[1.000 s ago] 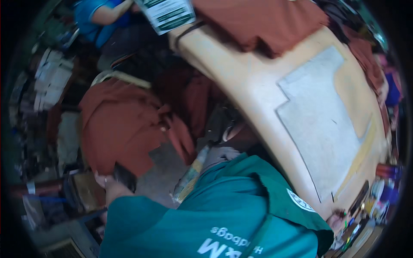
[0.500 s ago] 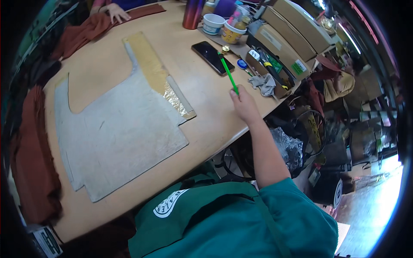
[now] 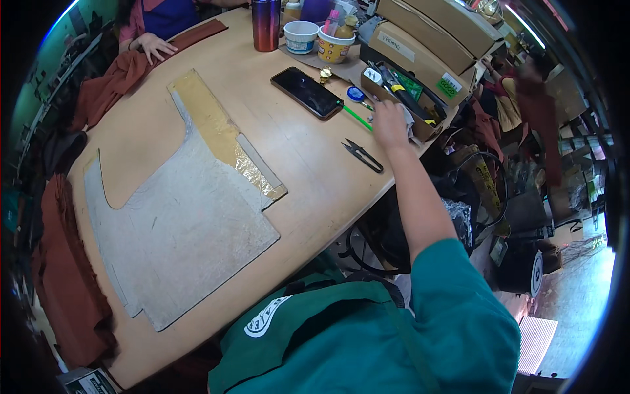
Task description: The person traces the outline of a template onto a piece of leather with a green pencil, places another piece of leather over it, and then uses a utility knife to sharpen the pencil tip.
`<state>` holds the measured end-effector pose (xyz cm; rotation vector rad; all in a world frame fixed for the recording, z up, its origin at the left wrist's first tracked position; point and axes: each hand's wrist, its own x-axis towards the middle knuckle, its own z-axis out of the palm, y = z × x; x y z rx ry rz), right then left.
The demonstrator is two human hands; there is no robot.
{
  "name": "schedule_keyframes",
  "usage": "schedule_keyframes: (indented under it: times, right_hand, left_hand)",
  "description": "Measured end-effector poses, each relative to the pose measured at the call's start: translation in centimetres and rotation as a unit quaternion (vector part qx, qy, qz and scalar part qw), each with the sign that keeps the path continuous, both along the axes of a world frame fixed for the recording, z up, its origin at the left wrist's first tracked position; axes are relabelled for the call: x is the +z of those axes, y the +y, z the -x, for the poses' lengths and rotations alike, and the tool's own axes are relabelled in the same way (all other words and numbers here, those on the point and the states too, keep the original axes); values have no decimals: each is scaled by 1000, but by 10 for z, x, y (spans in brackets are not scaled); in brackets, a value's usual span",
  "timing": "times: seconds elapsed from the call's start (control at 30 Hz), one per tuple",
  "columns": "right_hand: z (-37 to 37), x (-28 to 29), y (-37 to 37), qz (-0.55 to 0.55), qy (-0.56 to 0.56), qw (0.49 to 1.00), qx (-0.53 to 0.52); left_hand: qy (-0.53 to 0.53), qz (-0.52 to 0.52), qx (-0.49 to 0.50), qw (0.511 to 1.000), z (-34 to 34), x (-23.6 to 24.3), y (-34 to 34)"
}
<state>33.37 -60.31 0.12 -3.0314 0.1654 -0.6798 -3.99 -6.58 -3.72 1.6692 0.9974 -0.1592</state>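
Observation:
My right hand point(image 3: 390, 125) is at the table's right side, beside the open tool box, over a crumpled grey rag point(image 3: 411, 122). Its fingers are curled downward, and whatever they may hold is hidden. A green pen point(image 3: 356, 117) lies with one end at the dark phone point(image 3: 307, 92) and the other close to my thumb. Nearer the table edge rest black thread snips point(image 3: 363, 156), blades pointing left. A large grey flat pattern piece point(image 3: 184, 230), with a yellowish taped strip point(image 3: 207, 111), covers much of the tabletop. My left hand is out of view.
An open cardboard box point(image 3: 430, 131) holds several tools; larger cartons point(image 3: 420, 56) stand behind it. Two tubs point(image 3: 300, 37) and a red-purple tumbler point(image 3: 266, 26) are at the back. Rust-brown cloth point(image 3: 69, 276) lies along the left edge. Another person's hand point(image 3: 154, 47) rests on cloth across the table.
My right hand has moved away from the green pen, rightward to the rag and tool box. The pen now lies by the phone. The thread snips have come into sight.

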Motion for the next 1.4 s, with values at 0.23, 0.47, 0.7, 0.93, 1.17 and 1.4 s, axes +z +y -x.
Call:
schedule_keyframes:
  times: [0.23,0.47,0.7,0.93,1.17,1.4]
  right_hand:
    - [-50,5,10,41,148,985,-77]
    - [-27,26,31,-419,-192,880,114]
    - [95,54,142,-832,-2,530,161]
    - [152,57,178,-842,85,502,178]
    - [166,53,186,-862,122,462,170]
    - [171,50,193,-873,134,442,158]
  left_hand:
    - [56,0,-65,996,8,23,-1]
    - [111,2,-335,936,18,77,10]
    - [-267,-63,-301,913,-104,123,-66]
    - [-383,11,-381,841,-201,111,-173]
    - [-398,43,-339,852,-199,100,-176]
    - [-394,25,-321,861,-195,88,-169]
